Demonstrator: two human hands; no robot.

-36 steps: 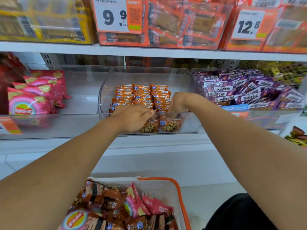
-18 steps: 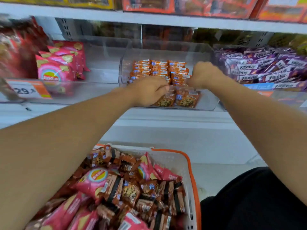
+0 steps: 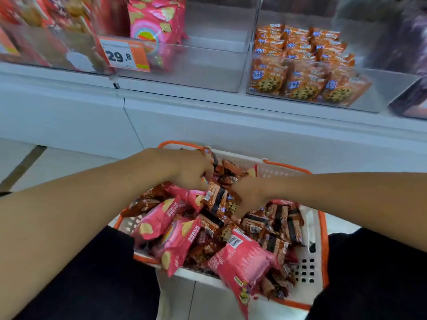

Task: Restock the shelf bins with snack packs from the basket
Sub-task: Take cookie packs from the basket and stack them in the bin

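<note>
A white basket with an orange rim (image 3: 322,239) sits on the floor between my knees, heaped with brown cookie packs (image 3: 275,224) and pink chip bags (image 3: 242,259). Both hands are down in the heap at its far side. My left hand (image 3: 190,173) curls round a brown cookie pack (image 3: 213,160) that sticks out past its knuckles. My right hand (image 3: 248,196) digs its fingers down among the packs and grips a brown pack (image 3: 217,198). Above, the clear middle bin (image 3: 392,88) holds rows of orange cookie packs (image 3: 300,79).
A clear bin (image 3: 208,72) left of the middle one holds pink chip bags (image 3: 152,26) at its back, behind an orange price tag (image 3: 124,55). Blurred purple packs (image 3: 411,42) fill the bin at far right. A white shelf base (image 3: 231,125) runs behind the basket.
Both hands have left the middle bin and dropped into the basket. The view has tilted down from the shelf to the basket. Each hand now has a brown pack in its fingers.
</note>
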